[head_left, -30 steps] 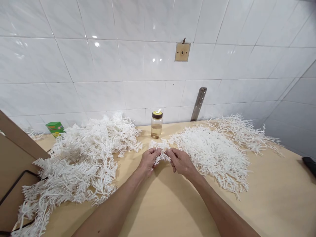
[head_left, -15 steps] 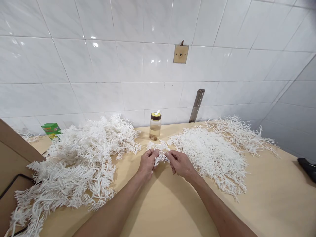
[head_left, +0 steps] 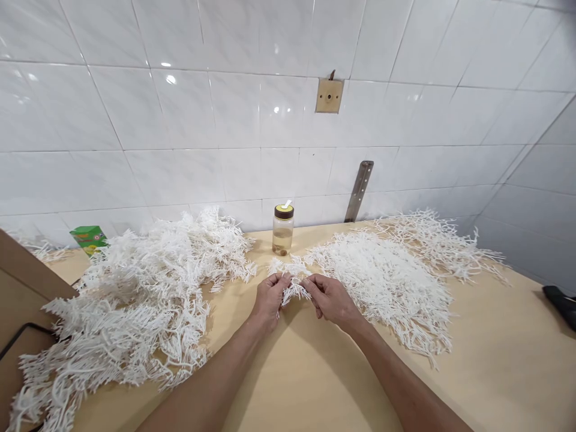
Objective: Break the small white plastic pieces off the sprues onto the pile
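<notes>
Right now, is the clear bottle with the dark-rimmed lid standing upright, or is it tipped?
Upright: the clear bottle stands on its base on the table, lid uppermost, yellowish liquid below.

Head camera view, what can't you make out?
All in the head view:
Left bare hand: its underside grip on the white stringy strands, hidden by the hand itself.
Green printed box: lower part, behind the shaggy white pile; lettering too small.
Black elongated object: cut off by the right edge, so unidentifiable.
Brown lumps in the clear, dark-lidded jar: too small to identify.
</notes>
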Demonstrator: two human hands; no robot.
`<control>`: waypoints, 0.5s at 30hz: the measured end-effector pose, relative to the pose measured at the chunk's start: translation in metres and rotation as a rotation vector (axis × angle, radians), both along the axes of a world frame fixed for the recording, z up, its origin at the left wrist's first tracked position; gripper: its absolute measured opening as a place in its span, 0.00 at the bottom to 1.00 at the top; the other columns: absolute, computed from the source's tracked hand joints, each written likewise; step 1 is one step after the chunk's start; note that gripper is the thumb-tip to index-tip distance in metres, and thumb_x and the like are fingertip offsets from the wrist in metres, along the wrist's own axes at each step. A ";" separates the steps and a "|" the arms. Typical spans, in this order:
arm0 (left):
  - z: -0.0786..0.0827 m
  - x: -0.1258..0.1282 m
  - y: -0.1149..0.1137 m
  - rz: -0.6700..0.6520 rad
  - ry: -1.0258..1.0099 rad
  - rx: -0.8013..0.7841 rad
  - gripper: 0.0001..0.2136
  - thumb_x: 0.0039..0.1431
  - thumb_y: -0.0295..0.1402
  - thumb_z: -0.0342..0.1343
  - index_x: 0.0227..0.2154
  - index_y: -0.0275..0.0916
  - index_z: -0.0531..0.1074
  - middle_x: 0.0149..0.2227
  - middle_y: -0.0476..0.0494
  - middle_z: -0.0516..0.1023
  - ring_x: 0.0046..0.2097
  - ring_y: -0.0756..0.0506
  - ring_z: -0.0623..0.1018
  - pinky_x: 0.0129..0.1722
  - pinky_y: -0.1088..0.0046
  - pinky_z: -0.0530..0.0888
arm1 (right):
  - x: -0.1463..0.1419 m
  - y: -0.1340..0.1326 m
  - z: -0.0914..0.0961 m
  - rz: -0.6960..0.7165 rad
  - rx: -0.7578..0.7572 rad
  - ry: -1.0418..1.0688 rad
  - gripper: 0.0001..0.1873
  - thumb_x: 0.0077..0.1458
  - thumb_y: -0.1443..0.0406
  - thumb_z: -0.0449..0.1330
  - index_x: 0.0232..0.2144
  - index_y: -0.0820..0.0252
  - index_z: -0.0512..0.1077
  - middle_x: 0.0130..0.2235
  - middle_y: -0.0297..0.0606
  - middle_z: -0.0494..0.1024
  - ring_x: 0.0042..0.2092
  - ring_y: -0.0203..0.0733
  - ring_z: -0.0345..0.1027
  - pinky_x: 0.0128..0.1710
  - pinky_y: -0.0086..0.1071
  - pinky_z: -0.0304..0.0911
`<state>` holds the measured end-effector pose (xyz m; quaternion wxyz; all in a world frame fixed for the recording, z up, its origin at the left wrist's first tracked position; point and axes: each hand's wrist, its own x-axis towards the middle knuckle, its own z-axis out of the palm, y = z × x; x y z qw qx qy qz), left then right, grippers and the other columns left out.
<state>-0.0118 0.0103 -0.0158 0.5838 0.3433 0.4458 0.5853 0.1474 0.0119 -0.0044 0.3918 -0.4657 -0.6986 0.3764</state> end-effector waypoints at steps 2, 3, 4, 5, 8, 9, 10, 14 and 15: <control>0.000 0.000 0.000 -0.001 -0.002 0.006 0.22 0.38 0.49 0.69 0.24 0.36 0.70 0.19 0.55 0.66 0.18 0.56 0.59 0.16 0.78 0.53 | 0.000 0.000 0.000 0.006 0.003 0.003 0.22 0.61 0.49 0.51 0.22 0.56 0.63 0.14 0.26 0.63 0.16 0.33 0.60 0.20 0.27 0.59; 0.000 0.000 -0.001 0.000 -0.004 0.009 0.22 0.38 0.50 0.69 0.24 0.36 0.70 0.18 0.55 0.65 0.18 0.56 0.59 0.16 0.78 0.52 | 0.000 0.000 0.000 0.009 0.007 0.007 0.23 0.61 0.49 0.51 0.21 0.56 0.62 0.14 0.26 0.63 0.16 0.33 0.60 0.20 0.27 0.59; 0.000 0.000 -0.001 0.002 -0.005 0.009 0.22 0.38 0.50 0.68 0.24 0.36 0.70 0.18 0.55 0.65 0.18 0.56 0.58 0.16 0.78 0.52 | 0.000 0.000 0.000 0.012 0.009 0.012 0.24 0.62 0.49 0.50 0.21 0.56 0.62 0.14 0.26 0.63 0.16 0.33 0.61 0.21 0.27 0.59; 0.000 0.000 -0.001 0.004 -0.007 0.008 0.22 0.38 0.50 0.68 0.24 0.36 0.70 0.18 0.55 0.65 0.18 0.56 0.59 0.16 0.78 0.52 | 0.000 0.000 0.001 0.014 0.007 0.019 0.24 0.62 0.49 0.50 0.21 0.56 0.62 0.14 0.27 0.63 0.16 0.33 0.61 0.21 0.27 0.60; 0.000 0.001 -0.002 0.016 -0.014 0.001 0.22 0.38 0.50 0.69 0.24 0.37 0.69 0.18 0.56 0.65 0.18 0.56 0.59 0.16 0.78 0.52 | 0.001 0.000 0.001 0.009 -0.013 0.038 0.24 0.63 0.48 0.48 0.24 0.57 0.66 0.14 0.26 0.64 0.17 0.34 0.62 0.23 0.28 0.62; 0.000 0.001 -0.001 0.019 -0.016 0.004 0.22 0.39 0.50 0.68 0.24 0.37 0.69 0.18 0.56 0.65 0.18 0.56 0.59 0.16 0.78 0.52 | 0.001 -0.001 0.001 0.005 -0.017 0.038 0.24 0.63 0.47 0.48 0.25 0.57 0.67 0.14 0.26 0.64 0.17 0.34 0.62 0.24 0.29 0.63; -0.001 0.002 -0.001 0.020 -0.019 0.007 0.22 0.39 0.50 0.68 0.24 0.37 0.69 0.19 0.56 0.65 0.19 0.56 0.60 0.16 0.78 0.53 | 0.001 -0.001 0.002 0.001 -0.014 0.036 0.24 0.63 0.47 0.48 0.25 0.57 0.67 0.14 0.26 0.64 0.17 0.34 0.63 0.26 0.29 0.65; -0.004 0.003 0.000 0.022 -0.024 0.029 0.21 0.41 0.50 0.68 0.24 0.36 0.70 0.19 0.55 0.66 0.19 0.55 0.60 0.16 0.78 0.54 | 0.001 -0.001 0.002 0.004 0.019 0.032 0.26 0.63 0.48 0.48 0.21 0.57 0.63 0.13 0.26 0.63 0.18 0.33 0.64 0.36 0.32 0.68; -0.005 0.003 0.000 0.023 -0.019 0.032 0.21 0.41 0.50 0.68 0.24 0.36 0.70 0.19 0.54 0.66 0.18 0.56 0.60 0.17 0.78 0.54 | 0.001 -0.001 0.002 0.005 0.017 0.030 0.25 0.63 0.48 0.48 0.21 0.57 0.63 0.13 0.26 0.63 0.17 0.33 0.63 0.35 0.31 0.68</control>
